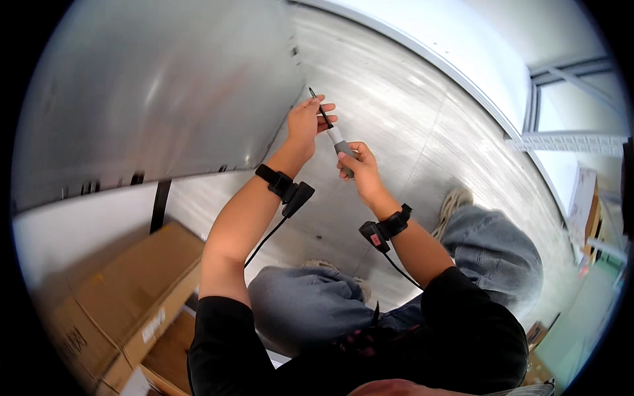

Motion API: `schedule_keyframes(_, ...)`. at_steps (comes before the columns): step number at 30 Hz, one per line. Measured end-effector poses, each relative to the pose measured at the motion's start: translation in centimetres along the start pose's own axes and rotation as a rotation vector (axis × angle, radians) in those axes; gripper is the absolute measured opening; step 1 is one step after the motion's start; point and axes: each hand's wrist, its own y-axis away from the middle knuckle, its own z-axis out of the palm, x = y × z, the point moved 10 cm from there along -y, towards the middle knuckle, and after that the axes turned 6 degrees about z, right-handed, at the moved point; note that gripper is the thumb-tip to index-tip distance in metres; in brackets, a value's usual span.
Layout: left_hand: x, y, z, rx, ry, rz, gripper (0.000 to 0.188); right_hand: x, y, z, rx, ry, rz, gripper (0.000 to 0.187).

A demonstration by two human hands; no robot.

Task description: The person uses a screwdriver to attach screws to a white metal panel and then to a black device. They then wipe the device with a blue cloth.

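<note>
A screwdriver [337, 137] with a grey and white handle and a thin dark shaft slants up and to the left in front of me. My right hand [358, 169] is closed around its handle. Higher up, my left hand [308, 124] pinches the shaft near the tip, its other fingers loosely curled behind. The tip sticks out beyond the left thumb, close to the edge of a large grey metal panel [158, 86]. No screw shows at the tip.
Cardboard boxes [132, 284] stand at the lower left, below the panel. A grey, streaky floor [409, 119] lies under my hands. White shelving or framing [568, 142] is at the right. My bent knees [492, 257] are below, and cables hang from both wrist straps [393, 224].
</note>
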Motion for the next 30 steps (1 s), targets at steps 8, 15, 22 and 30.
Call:
schedule_keyframes(8,1.5,-5.9,11.1,-0.12,-0.218,0.1,0.029,-5.9,-1.9,-6.7,0.063,-0.225,-0.143,0.021)
schedule_keyframes(15,3.5,-14.5,19.4,-0.028,-0.778,0.558,0.028,-9.2,-4.5,-15.4,0.253,-0.253,-0.159,0.019)
schedule_keyframes(22,3.2,-19.0,22.0,0.076,-1.005,0.674,0.03,-11.0,-7.0,-18.2,0.244,-0.235,-0.107,0.023)
schedule_keyframes(30,5.6,-18.6,21.0,0.227,-1.103,0.54,0.02,-11.8,-6.7,-16.3,0.195,-0.216,-0.102,0.025)
